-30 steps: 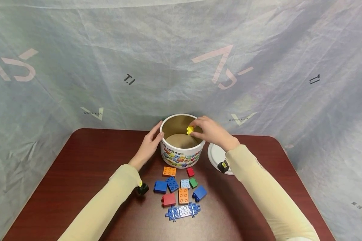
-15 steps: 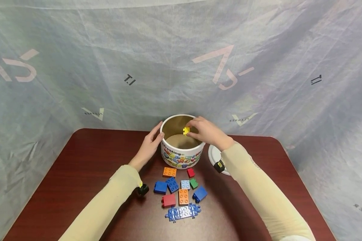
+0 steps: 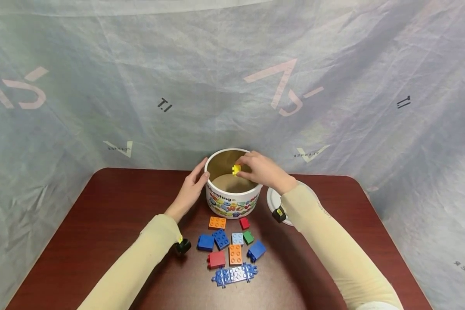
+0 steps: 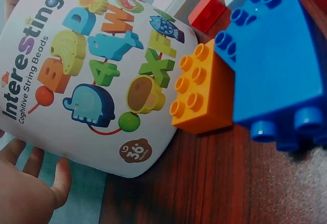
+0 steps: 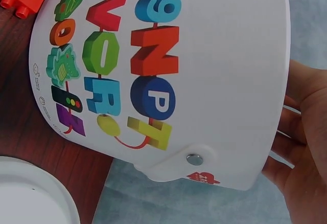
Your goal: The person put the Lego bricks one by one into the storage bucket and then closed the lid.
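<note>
A white bucket [image 3: 225, 206] printed with colourful letters and shapes stands upright at the table's back, mouth up. My left hand [image 3: 189, 189] rests on its left side by the rim, with fingers fairly straight. In the left wrist view those fingers [image 4: 34, 162] lie along the wall. Over the bucket's mouth, my right hand [image 3: 263, 170] pinches a small yellow brick [image 3: 237, 169] between thumb and fingers. The right wrist view has the right hand [image 5: 306, 127] partly behind the bucket's rim, and the brick is hidden there.
Several toy bricks lie before the bucket, among them an orange brick [image 3: 217, 222], a red brick [image 3: 217, 259] and a blue brick [image 3: 257, 249]. A long blue base piece [image 3: 234, 274] lies nearest. A white lid [image 3: 273, 198] sits right, partly under the right sleeve.
My right hand has moved a little to the left with the yellow brick, toward the middle of the bucket's mouth. The left hand and the bricks on the table have stayed put.
</note>
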Action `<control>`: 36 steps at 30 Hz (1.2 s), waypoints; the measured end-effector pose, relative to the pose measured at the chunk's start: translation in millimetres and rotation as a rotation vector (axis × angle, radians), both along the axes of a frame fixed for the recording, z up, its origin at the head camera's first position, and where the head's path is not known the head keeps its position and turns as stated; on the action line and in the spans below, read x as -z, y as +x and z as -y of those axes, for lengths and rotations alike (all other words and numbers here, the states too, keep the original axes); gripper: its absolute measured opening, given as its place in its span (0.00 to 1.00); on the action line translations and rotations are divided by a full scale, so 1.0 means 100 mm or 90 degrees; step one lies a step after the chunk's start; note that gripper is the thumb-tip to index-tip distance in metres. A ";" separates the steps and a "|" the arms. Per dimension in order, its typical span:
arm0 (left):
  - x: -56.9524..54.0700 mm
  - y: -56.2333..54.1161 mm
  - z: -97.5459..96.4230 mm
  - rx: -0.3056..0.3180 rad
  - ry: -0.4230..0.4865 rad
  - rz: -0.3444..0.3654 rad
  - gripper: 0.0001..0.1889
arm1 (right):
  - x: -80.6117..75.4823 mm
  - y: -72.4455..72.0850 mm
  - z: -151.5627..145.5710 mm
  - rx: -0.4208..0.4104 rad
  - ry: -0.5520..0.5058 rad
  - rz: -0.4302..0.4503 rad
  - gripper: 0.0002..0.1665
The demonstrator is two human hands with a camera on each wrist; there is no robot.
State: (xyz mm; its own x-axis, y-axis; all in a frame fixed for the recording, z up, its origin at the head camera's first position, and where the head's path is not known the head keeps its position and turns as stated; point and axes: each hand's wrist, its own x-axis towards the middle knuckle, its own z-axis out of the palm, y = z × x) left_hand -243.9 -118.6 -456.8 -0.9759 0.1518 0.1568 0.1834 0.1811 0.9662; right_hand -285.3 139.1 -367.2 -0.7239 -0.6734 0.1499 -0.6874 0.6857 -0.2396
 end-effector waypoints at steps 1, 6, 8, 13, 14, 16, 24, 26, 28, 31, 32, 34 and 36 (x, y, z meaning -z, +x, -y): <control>0.00 0.01 0.00 -0.001 -0.002 0.003 0.31 | 0.00 0.00 0.00 0.001 0.002 0.002 0.18; 0.00 0.02 -0.01 0.000 -0.008 -0.005 0.31 | 0.00 0.01 0.02 0.004 0.001 0.000 0.18; 0.01 0.00 -0.01 -0.003 -0.006 -0.010 0.31 | -0.01 0.00 0.03 0.004 -0.003 -0.006 0.18; 0.03 -0.01 -0.02 -0.004 0.006 -0.025 0.30 | -0.01 0.01 0.06 0.005 -0.009 -0.011 0.17; 0.03 -0.01 -0.02 -0.003 0.009 -0.025 0.30 | 0.00 0.01 0.06 0.007 -0.008 -0.010 0.17; 0.03 0.00 -0.03 -0.002 0.012 -0.024 0.30 | 0.01 0.01 0.05 0.008 -0.009 -0.008 0.17; 0.04 0.00 -0.03 0.001 0.016 -0.020 0.31 | 0.05 -0.01 -0.02 -0.002 -0.058 -0.021 0.22; 0.04 0.00 -0.03 0.003 0.020 -0.020 0.31 | 0.03 0.01 -0.05 -0.008 -0.072 -0.029 0.21; 0.04 0.01 -0.03 0.005 0.023 -0.017 0.31 | 0.01 0.04 -0.10 -0.010 -0.082 -0.036 0.21; 0.05 0.00 -0.03 0.007 0.025 -0.014 0.31 | -0.01 0.11 -0.17 -0.006 -0.100 -0.038 0.22; 0.05 0.00 -0.02 0.007 0.025 -0.015 0.30 | -0.02 0.13 -0.20 -0.003 -0.107 -0.039 0.22; 0.06 -0.01 -0.03 0.006 0.023 -0.020 0.31 | -0.02 0.19 -0.26 -0.001 -0.119 -0.042 0.22; 0.06 -0.01 -0.03 0.004 0.020 -0.026 0.31 | -0.03 0.24 -0.33 0.000 -0.129 -0.045 0.21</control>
